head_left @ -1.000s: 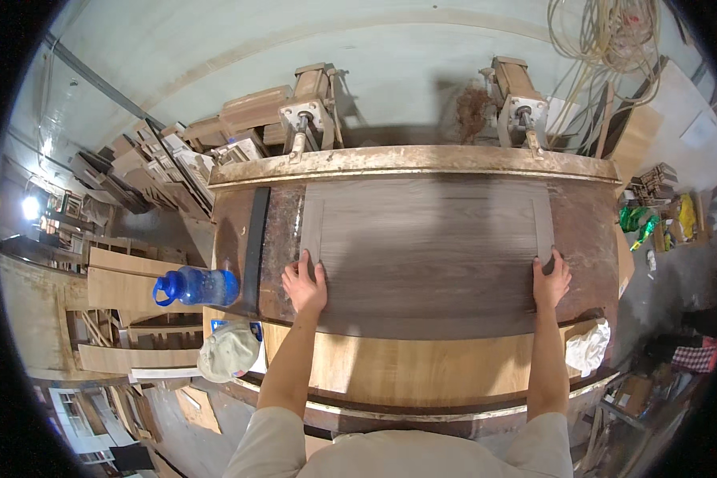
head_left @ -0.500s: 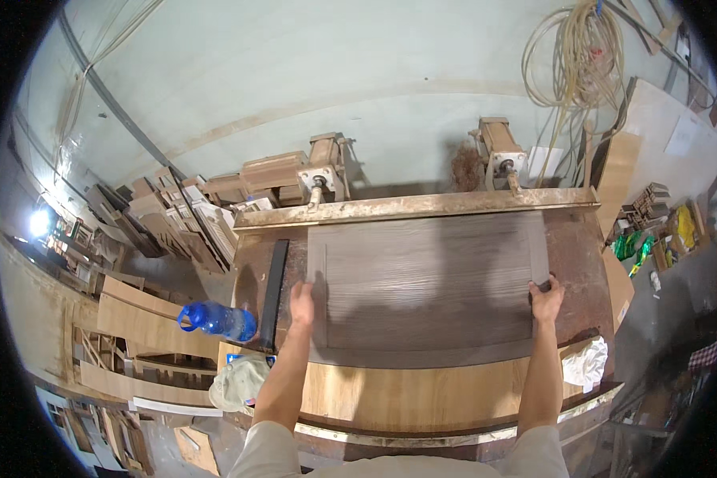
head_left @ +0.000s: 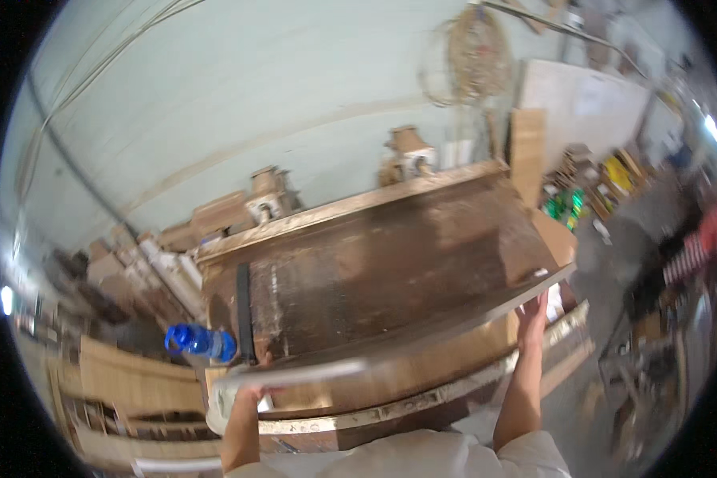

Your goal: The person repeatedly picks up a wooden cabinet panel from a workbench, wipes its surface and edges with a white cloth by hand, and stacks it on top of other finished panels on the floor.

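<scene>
A grey-brown wood-grain door panel is raised off the workbench and tilted, so mostly its long edge shows. My left hand is closed round its left end, low over the bench's front. At the other end, higher up, my right hand grips the panel from below; some of its fingers are hidden. A long black bar lies on the left of the bench. Just left of that is a blue plastic bottle. Motion blurs the panel.
A metal bar with two cylinder clamps runs along the bench's back, and another rail along its front. Boards lean at the left. Coiled hose hangs on the wall. At right, a person in red is partly visible.
Both hands have lifted the panel off the bench and drawn it towards me, tipping it from flat to edge-on with its right end higher. My view has turned to the right.
</scene>
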Tool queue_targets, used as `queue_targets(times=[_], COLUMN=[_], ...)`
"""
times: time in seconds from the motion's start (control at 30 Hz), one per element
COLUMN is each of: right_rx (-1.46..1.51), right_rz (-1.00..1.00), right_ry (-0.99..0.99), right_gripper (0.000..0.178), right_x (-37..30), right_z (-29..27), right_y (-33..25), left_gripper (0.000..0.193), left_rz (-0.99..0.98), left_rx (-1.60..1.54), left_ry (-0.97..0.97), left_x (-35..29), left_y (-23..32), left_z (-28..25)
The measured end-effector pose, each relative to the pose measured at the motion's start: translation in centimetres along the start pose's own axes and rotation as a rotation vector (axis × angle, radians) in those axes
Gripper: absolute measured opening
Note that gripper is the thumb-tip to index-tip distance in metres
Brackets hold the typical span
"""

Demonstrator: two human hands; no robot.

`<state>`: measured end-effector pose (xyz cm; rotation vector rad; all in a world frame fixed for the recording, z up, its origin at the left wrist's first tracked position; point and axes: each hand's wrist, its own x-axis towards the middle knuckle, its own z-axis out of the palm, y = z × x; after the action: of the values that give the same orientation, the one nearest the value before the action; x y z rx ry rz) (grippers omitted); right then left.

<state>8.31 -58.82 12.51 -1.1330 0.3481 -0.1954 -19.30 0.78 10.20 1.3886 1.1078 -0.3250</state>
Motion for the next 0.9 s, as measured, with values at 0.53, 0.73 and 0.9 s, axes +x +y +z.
queue_targets(times=[0.53, 0.73, 0.9], right_rx=[0.698, 0.815, 0.872], right_rz=[-0.101, -0.564, -0.774], right_ry=[0.663, 1.030, 1.384], right_gripper=[0.086, 0.060, 0.059], right_x=[-40.4, -56.3, -72.4], right_z=[-24.9, -26.8, -29.8], right_y=[-5.8, -8.6, -9.4], left_gripper=[0.070, 0.065, 0.059], left_rz=[0.184, 0.193, 0.230], left_rx=[0.027, 0.227, 0.461], left_ry=[-0.424, -0.831, -1.152], left_x=[-1.4, -1.4, -16.4], left_y=[1.0, 0.2, -5.6], left_z=[15.0, 29.3, 42.6])
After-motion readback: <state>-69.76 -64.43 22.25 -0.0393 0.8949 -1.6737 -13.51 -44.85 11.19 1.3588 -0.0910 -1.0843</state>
